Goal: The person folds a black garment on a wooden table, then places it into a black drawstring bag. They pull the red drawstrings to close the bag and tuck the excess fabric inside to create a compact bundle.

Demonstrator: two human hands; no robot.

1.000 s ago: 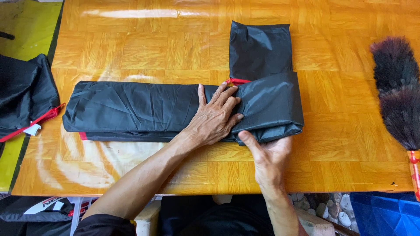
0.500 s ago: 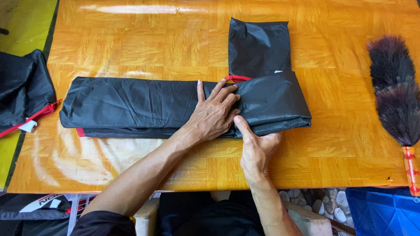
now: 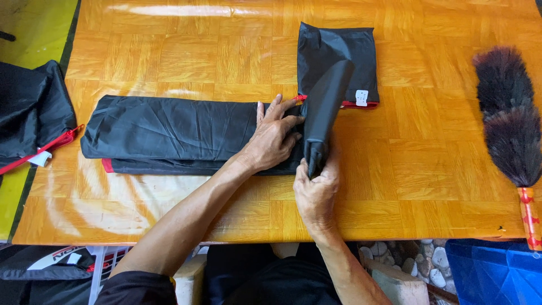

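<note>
Currently the black garment lies folded long across the wooden table. My left hand presses flat, fingers spread; my right hand pinches the raised flap (crease line). I'd keep that pressure steady, edges aligned.

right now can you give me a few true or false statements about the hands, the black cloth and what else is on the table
1. The left hand lies flat on the black cloth. True.
2. The right hand is off the cloth. False: its fingers pinch a raised fold of the cloth near the table's front edge.
3. A feather duster lies at the table's right end. True.
4. The cloth has blue trim. False: the trim is red.
5. The table is bare metal. False: it is orange-brown wood in a parquet pattern.
</note>
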